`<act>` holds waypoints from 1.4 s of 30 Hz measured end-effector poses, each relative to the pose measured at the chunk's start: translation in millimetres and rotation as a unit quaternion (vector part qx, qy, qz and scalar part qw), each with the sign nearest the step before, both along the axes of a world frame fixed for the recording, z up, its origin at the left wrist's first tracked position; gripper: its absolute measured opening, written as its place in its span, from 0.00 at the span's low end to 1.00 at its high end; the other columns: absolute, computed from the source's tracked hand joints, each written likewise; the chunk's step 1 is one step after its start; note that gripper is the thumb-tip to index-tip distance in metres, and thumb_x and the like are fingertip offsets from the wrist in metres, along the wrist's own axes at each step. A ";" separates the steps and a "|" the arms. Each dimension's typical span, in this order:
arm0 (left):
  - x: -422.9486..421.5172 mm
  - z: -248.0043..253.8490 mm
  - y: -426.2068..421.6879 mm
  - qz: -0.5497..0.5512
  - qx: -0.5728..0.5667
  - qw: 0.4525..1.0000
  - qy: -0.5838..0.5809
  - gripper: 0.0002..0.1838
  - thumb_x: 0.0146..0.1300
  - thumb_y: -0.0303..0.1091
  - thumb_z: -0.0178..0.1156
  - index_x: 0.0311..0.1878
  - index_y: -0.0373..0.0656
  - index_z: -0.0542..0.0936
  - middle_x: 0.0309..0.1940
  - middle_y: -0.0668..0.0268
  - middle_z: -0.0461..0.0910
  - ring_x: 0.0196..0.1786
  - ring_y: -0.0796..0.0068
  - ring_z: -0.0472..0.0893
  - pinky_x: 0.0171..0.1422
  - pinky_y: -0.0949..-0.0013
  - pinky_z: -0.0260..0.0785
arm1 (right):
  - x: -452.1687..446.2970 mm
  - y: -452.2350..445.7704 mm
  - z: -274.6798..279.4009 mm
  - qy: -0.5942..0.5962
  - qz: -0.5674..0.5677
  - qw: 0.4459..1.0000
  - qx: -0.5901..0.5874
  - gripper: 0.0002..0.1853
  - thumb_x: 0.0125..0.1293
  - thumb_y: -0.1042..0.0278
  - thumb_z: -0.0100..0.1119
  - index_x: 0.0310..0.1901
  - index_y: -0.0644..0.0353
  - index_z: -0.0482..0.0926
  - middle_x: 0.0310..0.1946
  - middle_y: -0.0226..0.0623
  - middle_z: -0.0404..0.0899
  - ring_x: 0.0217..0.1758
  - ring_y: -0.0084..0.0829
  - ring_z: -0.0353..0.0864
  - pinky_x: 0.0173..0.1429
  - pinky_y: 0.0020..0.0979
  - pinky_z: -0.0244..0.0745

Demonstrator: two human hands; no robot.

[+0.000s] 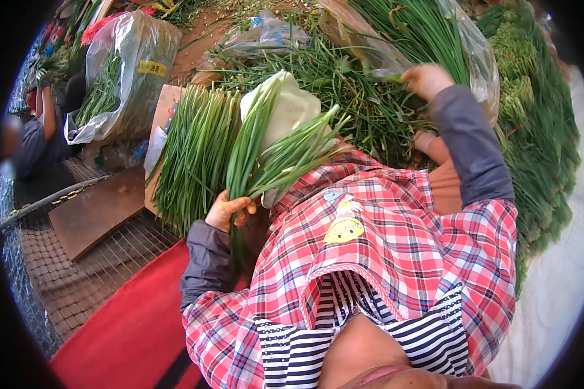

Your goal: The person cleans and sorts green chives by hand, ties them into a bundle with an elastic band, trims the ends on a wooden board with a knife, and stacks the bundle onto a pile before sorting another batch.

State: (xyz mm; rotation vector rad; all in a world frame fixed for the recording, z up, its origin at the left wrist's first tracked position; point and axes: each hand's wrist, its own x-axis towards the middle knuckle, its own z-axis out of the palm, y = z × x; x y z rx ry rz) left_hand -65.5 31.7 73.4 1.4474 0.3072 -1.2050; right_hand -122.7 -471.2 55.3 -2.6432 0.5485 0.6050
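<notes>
My left hand is closed round a loose bunch of green chives, whose pale ends fan upward in two clumps. Just left of it, a thick row of chives lies side by side on a board. Behind the held bunch is a whitish-green pad on my lap. My right hand is over the right side of a heap of loose green leaves, beside a plastic bag of long chives. Its fingers are blurred, with a bit of green near the tips.
A clear bag with greens stands at the upper left, near another person's arm. Below it, a brown board rests on wire mesh. Red cloth lies at lower left. Stacked greens line the right side.
</notes>
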 end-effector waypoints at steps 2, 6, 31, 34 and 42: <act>-6.7 -15.3 3.2 -0.016 -0.072 0.997 0.035 0.15 0.55 0.31 0.59 0.44 0.34 0.73 0.24 0.60 0.78 0.11 0.79 0.67 0.14 0.78 0.58 | -13.9 54.0 -14.1 0.025 0.102 0.994 -0.019 0.32 0.46 0.49 0.64 0.54 0.51 0.73 0.48 0.43 0.76 0.52 0.40 0.75 0.57 0.36 0.68; -21.1 -8.0 -14.8 -0.002 -0.112 0.993 0.043 0.14 0.56 0.31 0.59 0.43 0.34 0.72 0.24 0.60 0.77 0.11 0.78 0.66 0.14 0.77 0.58 | -23.7 124.7 -45.0 -0.170 0.152 0.963 0.146 0.39 0.40 0.50 0.69 0.58 0.51 0.69 0.56 0.42 0.69 0.61 0.40 0.65 0.63 0.37 0.61; -20.0 4.7 -47.5 0.038 -0.203 0.978 0.015 0.11 0.58 0.35 0.58 0.38 0.37 0.72 0.19 0.62 0.74 0.10 0.79 0.64 0.11 0.77 0.55 | -23.7 114.5 -61.0 0.056 -0.167 0.760 0.626 0.26 0.60 0.44 0.54 0.46 0.61 0.78 0.34 0.40 0.81 0.34 0.28 0.79 0.40 0.30 0.72; -20.9 6.9 -53.6 0.033 -0.203 0.979 -0.005 0.13 0.57 0.36 0.58 0.41 0.38 0.71 0.18 0.63 0.73 0.09 0.80 0.63 0.11 0.77 0.55 | -17.8 120.9 -79.1 -0.029 -0.276 0.724 0.632 0.20 0.56 0.50 0.62 0.33 0.62 0.77 0.21 0.35 0.76 0.19 0.25 0.73 0.25 0.27 0.68; -17.6 14.2 -64.7 0.025 -0.150 0.988 -0.030 0.10 0.56 0.32 0.58 0.37 0.36 0.74 0.21 0.59 0.76 0.10 0.78 0.66 0.12 0.77 0.55 | -3.5 142.4 -34.7 -0.085 -0.275 0.643 0.710 0.20 0.60 0.54 0.57 0.44 0.64 0.75 0.17 0.30 0.72 0.14 0.20 0.66 0.18 0.21 0.61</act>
